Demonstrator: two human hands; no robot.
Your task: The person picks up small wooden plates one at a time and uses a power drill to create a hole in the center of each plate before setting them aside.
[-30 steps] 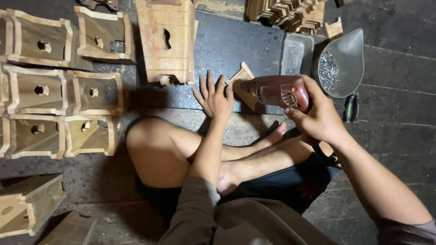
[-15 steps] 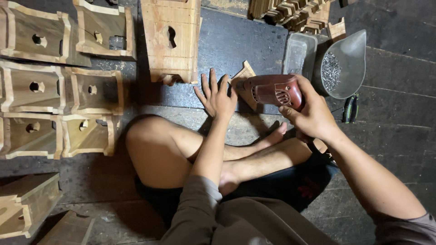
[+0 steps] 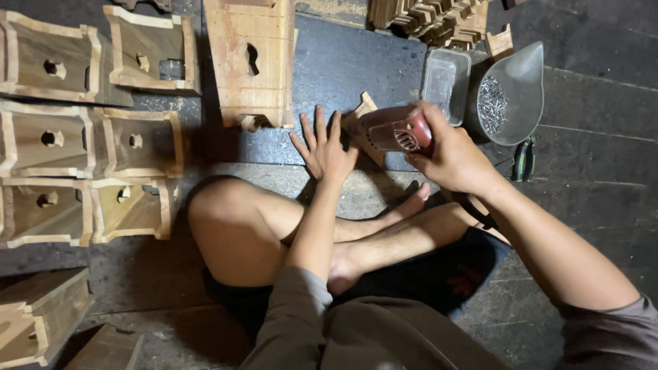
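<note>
Head view looks straight down on a person sitting cross-legged on a dark floor point(image 3: 589, 226). Their right hand point(image 3: 452, 154) has its grip clamped round the body of a red power drill point(image 3: 397, 130), which lies nearly level with its nose pointing toward the left hand. Just at the drill's nose sits a small wooden piece point(image 3: 362, 109), pale and angular, partly covered by the tool. The left hand point(image 3: 325, 151) lies flat and spread on the floor right beside that wooden piece, fingers apart and gripping nothing, the fingertips close to the drill's front end.

Beyond the drill, on its far side from the person, stand a clear plastic box point(image 3: 445, 82) and, touching it, a grey plastic scoop point(image 3: 521, 82) holding a heap of small nails or screws. A dark green-handled tool point(image 3: 524, 161) lies on the floor just below the scoop. Past the left hand, away from the drill, a tall wooden box point(image 3: 250, 62) with a keyhole-shaped cutout lies flat. Farther out from the drill on that side, rows of open wooden boxes point(image 3: 89, 137) with round holes lie close together. A stack of small wooden pieces point(image 3: 432, 17) sits at the far edge beyond the plastic box.
</note>
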